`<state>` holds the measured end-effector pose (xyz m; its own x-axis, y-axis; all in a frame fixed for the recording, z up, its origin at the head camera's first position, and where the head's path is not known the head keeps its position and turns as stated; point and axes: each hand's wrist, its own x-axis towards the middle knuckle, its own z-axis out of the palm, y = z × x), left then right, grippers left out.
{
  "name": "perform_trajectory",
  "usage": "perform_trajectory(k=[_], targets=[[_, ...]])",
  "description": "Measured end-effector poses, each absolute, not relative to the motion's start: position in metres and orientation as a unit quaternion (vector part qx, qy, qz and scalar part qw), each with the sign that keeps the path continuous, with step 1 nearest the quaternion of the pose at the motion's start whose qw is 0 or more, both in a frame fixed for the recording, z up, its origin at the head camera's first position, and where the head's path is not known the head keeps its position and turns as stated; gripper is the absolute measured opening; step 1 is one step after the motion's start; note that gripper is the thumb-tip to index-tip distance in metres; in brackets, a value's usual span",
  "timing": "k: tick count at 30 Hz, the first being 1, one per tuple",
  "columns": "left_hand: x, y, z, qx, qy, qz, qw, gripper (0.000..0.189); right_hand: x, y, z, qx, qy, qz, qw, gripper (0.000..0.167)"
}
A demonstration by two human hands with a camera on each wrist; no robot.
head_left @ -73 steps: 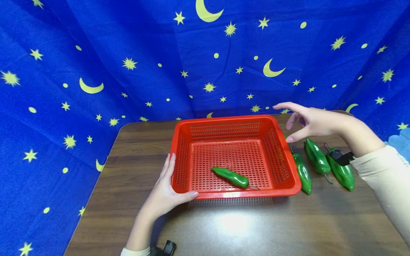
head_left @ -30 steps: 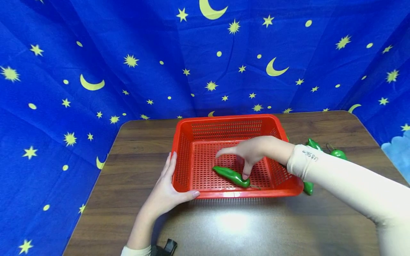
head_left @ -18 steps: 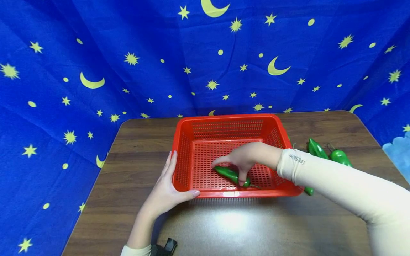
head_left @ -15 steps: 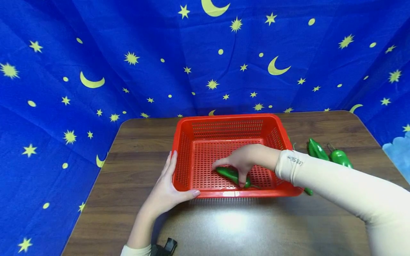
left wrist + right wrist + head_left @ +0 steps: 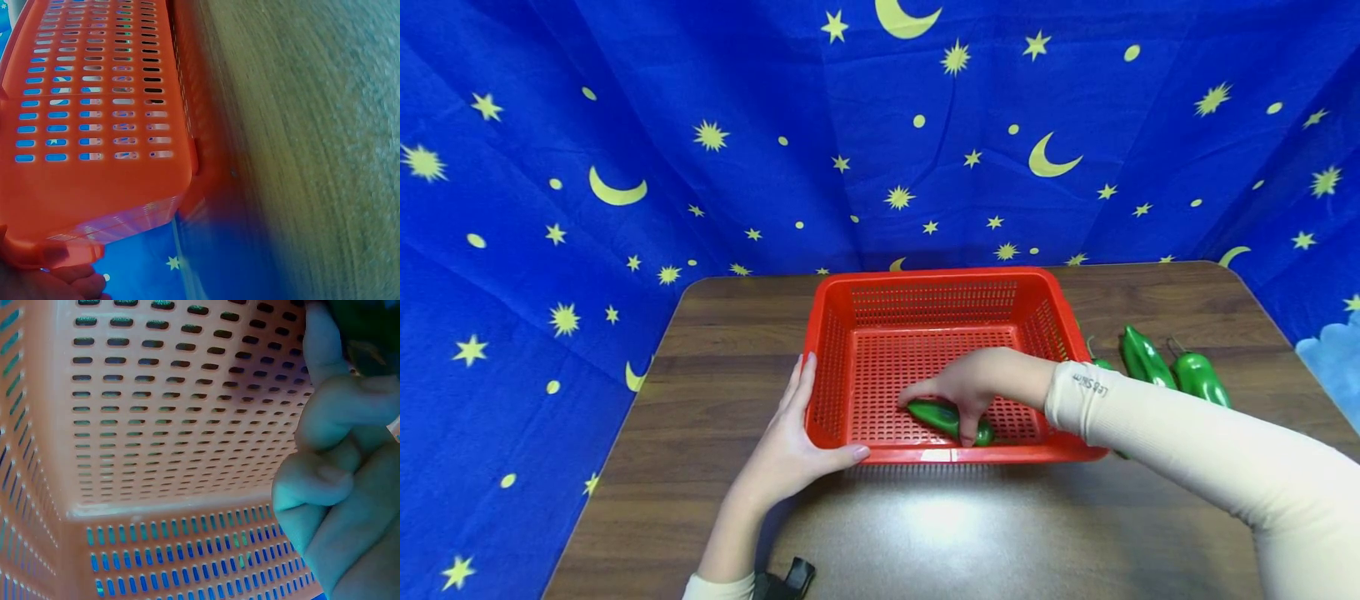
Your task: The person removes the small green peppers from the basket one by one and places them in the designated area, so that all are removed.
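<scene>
A red perforated plastic basket stands on the table, also filling much of the left wrist view. My left hand holds its near left corner, thumb along the front rim and fingers against the left side. In the left wrist view, fingertips show under the rim. Inside the basket, my right hand grips a long green pepper between thumb and fingers, low over the basket floor. In the right wrist view, curled fingers appear beside the dark green pepper, which is mostly cut off.
To the basket's right lie more green peppers: one pointing away, another beside it, and a partly hidden one near the rim. My right sleeve passes over them. A blue star-patterned curtain hangs behind the wooden table.
From above the peppers on the right, my right hand has moved left into the basket and taken hold of the pepper. That pepper has shifted slightly toward the front rim. My left hand stays put.
</scene>
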<state>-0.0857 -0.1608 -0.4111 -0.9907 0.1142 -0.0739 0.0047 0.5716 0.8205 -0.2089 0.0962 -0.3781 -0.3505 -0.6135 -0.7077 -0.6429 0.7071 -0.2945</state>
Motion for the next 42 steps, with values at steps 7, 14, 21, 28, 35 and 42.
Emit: perform_trajectory(k=[7,14,21,28,35,42], targets=[[-0.087,-0.16,-0.411,0.038,0.889,0.454,0.052,0.133,-0.205,0.098,-0.38,-0.379,0.824,0.019,0.42,0.106],[-0.086,-0.16,-0.41,0.036,0.888,0.456,0.053,0.133,-0.206,0.1,-0.383,-0.383,0.827,0.015,0.41,0.102],[-0.085,-0.159,-0.41,0.029,0.886,0.459,0.059,0.134,-0.22,0.104,-0.376,-0.384,0.846,-0.016,0.369,0.104],[-0.085,-0.158,-0.409,0.028,0.885,0.462,0.061,0.131,-0.237,0.112,-0.346,-0.381,0.863,-0.086,0.319,0.102],[-0.084,-0.158,-0.408,0.024,0.888,0.454,0.064,0.132,-0.249,0.127,-0.327,-0.391,0.845,-0.21,0.298,0.102],[-0.085,-0.159,-0.409,0.025,0.888,0.455,0.064,0.132,-0.25,0.143,-0.321,-0.385,0.845,-0.249,0.274,0.103]])
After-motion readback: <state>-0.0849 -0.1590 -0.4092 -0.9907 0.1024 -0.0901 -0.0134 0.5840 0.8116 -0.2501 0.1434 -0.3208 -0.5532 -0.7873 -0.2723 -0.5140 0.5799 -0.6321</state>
